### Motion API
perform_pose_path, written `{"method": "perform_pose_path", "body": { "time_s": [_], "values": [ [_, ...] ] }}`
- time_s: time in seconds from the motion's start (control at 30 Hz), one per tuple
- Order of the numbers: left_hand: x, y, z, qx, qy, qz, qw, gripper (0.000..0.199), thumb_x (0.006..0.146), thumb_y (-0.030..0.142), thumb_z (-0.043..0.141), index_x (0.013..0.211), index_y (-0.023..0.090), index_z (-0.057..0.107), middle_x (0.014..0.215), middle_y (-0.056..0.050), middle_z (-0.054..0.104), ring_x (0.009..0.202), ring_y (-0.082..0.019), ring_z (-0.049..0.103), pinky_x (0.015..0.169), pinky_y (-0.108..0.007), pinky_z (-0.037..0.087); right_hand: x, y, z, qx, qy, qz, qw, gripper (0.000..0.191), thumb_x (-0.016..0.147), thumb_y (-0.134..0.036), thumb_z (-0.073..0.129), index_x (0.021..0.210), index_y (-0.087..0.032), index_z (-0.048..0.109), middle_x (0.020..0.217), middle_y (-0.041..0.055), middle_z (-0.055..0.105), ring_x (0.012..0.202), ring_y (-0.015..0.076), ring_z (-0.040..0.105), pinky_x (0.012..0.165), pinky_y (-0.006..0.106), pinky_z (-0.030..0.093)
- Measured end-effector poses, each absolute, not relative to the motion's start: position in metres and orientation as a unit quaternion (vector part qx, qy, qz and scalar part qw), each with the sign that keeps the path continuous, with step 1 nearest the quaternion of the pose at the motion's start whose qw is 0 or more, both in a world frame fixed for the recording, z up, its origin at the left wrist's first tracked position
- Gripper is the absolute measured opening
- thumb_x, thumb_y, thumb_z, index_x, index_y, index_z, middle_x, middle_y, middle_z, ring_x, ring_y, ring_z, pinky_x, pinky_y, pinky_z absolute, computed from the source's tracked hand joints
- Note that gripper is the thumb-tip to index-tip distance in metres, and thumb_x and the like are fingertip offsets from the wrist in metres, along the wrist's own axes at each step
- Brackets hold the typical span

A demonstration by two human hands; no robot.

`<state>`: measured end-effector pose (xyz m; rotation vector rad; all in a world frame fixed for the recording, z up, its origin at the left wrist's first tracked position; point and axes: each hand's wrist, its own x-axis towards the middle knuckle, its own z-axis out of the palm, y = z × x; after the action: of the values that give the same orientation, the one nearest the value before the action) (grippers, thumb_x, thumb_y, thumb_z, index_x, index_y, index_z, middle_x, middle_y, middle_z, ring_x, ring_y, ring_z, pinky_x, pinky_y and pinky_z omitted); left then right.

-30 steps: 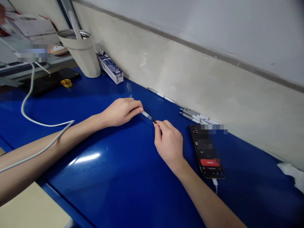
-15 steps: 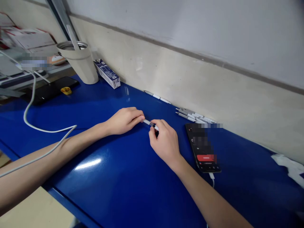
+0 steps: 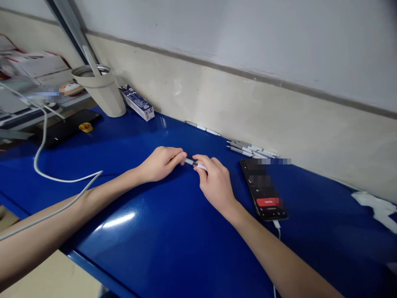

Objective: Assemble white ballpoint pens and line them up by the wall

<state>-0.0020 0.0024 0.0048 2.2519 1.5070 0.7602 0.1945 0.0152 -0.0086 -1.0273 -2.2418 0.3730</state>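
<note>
A white and grey pen (image 3: 190,162) spans the gap between my two hands, above the blue table (image 3: 149,248). My left hand (image 3: 163,163) is closed on its left end. The thumb and fingers of my right hand (image 3: 215,180) pinch its right part, with some white barrel showing between them. Behind my hands, a single pen (image 3: 202,128) lies along the wall, and several similar pens (image 3: 252,150) lie in a pile to its right. A black phone (image 3: 263,190) with a lit screen is just right of my right hand.
A beige cup (image 3: 107,93) with a stick in it stands at the back left beside a blue and white box (image 3: 136,102). A dark device (image 3: 66,128) bears a yellow coil (image 3: 86,127). One white cable (image 3: 71,181) crosses my left forearm. White tissue (image 3: 376,209) lies far right.
The fingertips of my right hand have shifted along the pen and closed on it. The camera view has tilted slightly, so the background sits lower. My left hand keeps its hold.
</note>
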Motion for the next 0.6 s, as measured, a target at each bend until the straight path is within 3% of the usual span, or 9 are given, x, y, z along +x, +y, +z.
{"method": "perform_pose_path", "body": {
  "time_s": [0.13, 0.6],
  "values": [
    [-0.0008, 0.0017, 0.0057, 0.763, 0.553, 0.273, 0.193, 0.044, 0.098, 0.04, 0.034, 0.073, 0.017, 0.062, 0.056, 0.004, 0.055, 0.05, -0.009, 0.048, 0.055, -0.022, 0.034, 0.1928, 0.0144, -0.0078, -0.392, -0.855, 0.128, 0.314, 0.022, 0.089, -0.013, 0.05, 0.105, -0.021, 0.063, 0.088, 0.0024, 0.069, 0.077, 0.016, 0.057, 0.072, 0.028, 0.044],
    [0.0028, 0.0008, 0.006, 0.731, 0.587, 0.286, 0.199, 0.044, 0.097, 0.041, 0.034, 0.072, 0.016, 0.06, 0.06, 0.003, 0.057, 0.053, -0.009, 0.05, 0.056, -0.02, 0.034, 0.189, 0.0156, -0.0096, -0.386, -0.843, 0.153, 0.341, 0.021, 0.089, -0.013, 0.05, 0.105, -0.021, 0.062, 0.09, 0.004, 0.068, 0.08, 0.0168, 0.059, 0.07, 0.028, 0.046]
  ]
}}
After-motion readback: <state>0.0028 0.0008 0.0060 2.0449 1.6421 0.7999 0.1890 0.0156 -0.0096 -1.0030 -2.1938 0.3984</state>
